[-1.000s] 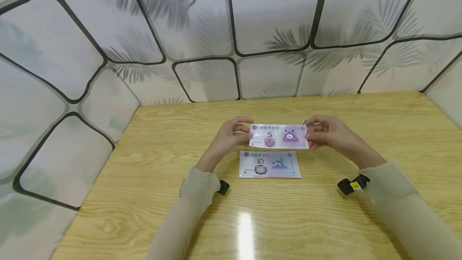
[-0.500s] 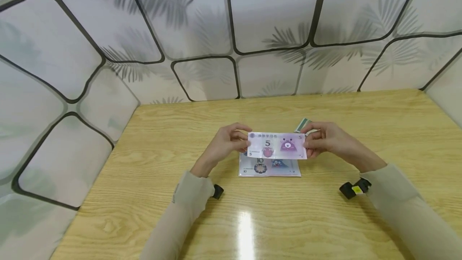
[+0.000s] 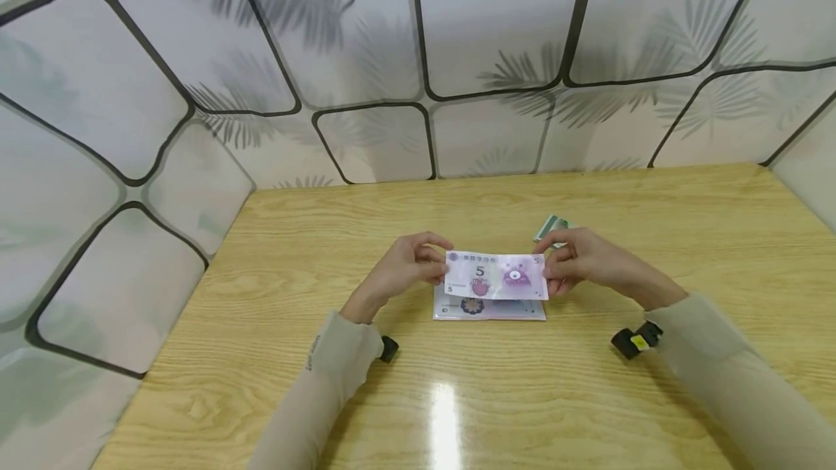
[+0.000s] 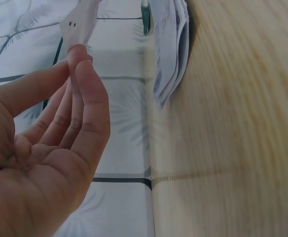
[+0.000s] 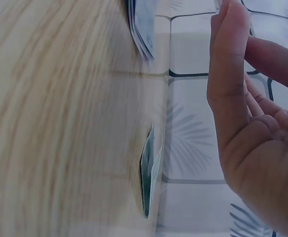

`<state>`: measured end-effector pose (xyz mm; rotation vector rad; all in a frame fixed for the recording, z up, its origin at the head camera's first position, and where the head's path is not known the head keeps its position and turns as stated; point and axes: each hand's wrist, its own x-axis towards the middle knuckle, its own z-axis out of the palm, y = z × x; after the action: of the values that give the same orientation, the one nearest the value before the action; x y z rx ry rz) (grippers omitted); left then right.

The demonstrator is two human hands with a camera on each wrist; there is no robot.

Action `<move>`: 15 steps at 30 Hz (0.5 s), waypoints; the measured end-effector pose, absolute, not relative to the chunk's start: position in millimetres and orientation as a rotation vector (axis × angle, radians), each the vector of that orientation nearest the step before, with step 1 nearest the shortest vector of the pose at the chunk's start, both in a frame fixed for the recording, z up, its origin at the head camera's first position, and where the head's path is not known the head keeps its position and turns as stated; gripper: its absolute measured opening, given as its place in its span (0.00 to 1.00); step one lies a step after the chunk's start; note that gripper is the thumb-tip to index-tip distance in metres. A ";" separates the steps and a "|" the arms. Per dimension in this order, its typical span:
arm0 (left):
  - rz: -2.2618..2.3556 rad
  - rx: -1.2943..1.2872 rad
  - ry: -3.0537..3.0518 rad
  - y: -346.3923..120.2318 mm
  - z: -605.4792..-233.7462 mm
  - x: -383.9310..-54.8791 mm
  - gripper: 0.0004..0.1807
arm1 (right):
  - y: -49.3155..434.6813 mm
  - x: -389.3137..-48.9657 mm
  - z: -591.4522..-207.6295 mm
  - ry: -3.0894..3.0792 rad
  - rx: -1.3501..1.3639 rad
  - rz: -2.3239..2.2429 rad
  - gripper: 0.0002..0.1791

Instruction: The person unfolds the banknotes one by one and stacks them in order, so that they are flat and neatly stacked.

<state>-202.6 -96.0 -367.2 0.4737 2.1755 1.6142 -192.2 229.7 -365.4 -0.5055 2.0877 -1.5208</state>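
Stretched between both hands is a purple 5 play banknote (image 3: 496, 276), printed with a one-eyed monster. My left hand (image 3: 397, 272) pinches its left end between thumb and fingers, and my right hand (image 3: 588, 264) pinches the right end. Below the note lies a 10 play banknote (image 3: 490, 310), its upper part hidden. In the left wrist view the 10 note looks like the top of a folded stack (image 4: 171, 49) on the table, and the held note (image 4: 80, 24) is apart from it. Close behind my right fingers lies a folded green paper (image 5: 149, 177), partly covered in the head view.
The wood-grain table (image 3: 313, 238) runs back to a wall (image 3: 483, 136) covered with a leaf-and-line pattern. Another patterned wall (image 3: 98, 267) bounds the left side. A dark wrist camera (image 3: 633, 341) sits at my right cuff, and another camera (image 3: 389, 349) at my left.
Both hands have brought the 5 note nearer in the head view, from behind the 10 note to over its upper part. The green paper has come into sight behind my right hand.
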 end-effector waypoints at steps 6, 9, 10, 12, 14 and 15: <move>1.552 0.478 2.179 -95.9 -369.0 -202.4 0.17 | 224.2 -194.8 -367.3 2.084 -0.499 -1.461 0.20; 1.526 0.477 2.178 -95.2 -370.9 -202.9 0.16 | 222.0 -195.3 -367.8 2.088 -0.496 -1.438 0.21; 1.517 0.474 2.180 -95.0 -371.3 -203.1 0.16 | 221.3 -195.5 -368.2 2.088 -0.495 -1.434 0.21; 1.499 0.463 2.186 -94.6 -371.5 -203.2 0.16 | 219.9 -195.7 -368.8 2.088 -0.491 -1.424 0.21; 1.480 0.459 2.193 -94.1 -371.3 -202.8 0.15 | 218.4 -195.9 -369.8 2.088 -0.488 -1.415 0.20; 1.471 0.462 2.194 -93.9 -371.6 -202.8 0.15 | 217.9 -195.9 -370.3 2.091 -0.483 -1.408 0.19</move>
<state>-202.8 -93.9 -371.6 0.4618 2.1944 1.4714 -195.9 217.9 -370.3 -0.4832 2.0915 -1.4078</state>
